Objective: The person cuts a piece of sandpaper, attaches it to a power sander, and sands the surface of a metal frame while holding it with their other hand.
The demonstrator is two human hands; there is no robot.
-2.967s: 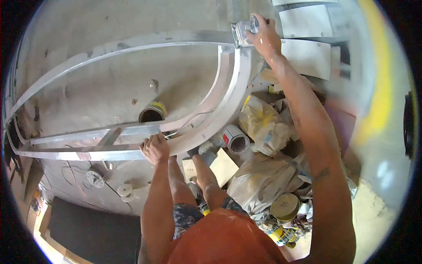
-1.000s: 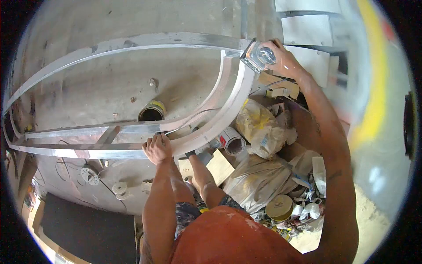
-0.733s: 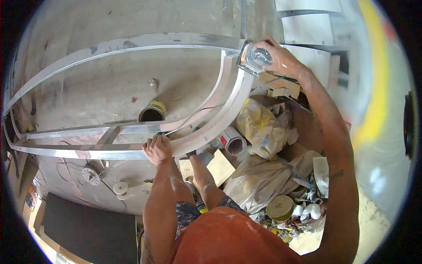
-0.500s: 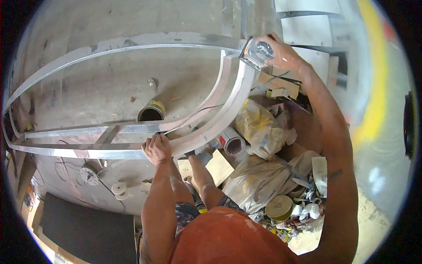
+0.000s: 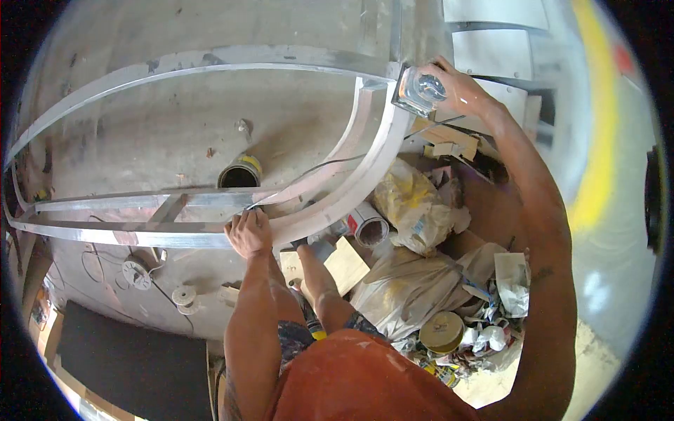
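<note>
My left hand (image 5: 249, 231) is closed around the lower rail of a curved metal frame (image 5: 323, 214), where the straight part meets the pinkish bend. At the upper right corner of the frame, my right hand (image 5: 449, 85) grips a silver sander-like tool (image 5: 418, 91) with a flat square base. The tool's base lies against the outer side of the curved rail, near its top end. A thin dark cord (image 5: 330, 163) runs from near the tool across the frame towards my left hand.
Below the frame are an open can (image 5: 241, 173), a white can (image 5: 368, 226), cable spools (image 5: 184, 296), plastic bags (image 5: 418, 207) and a round lid (image 5: 441, 332) among scraps. White panels (image 5: 493, 52) stand at the upper right, a black panel (image 5: 133, 354) at the lower left.
The tool and my right hand have shifted slightly to the right and down along the rail's end. The cord has moved a little. My left hand keeps its hold.
</note>
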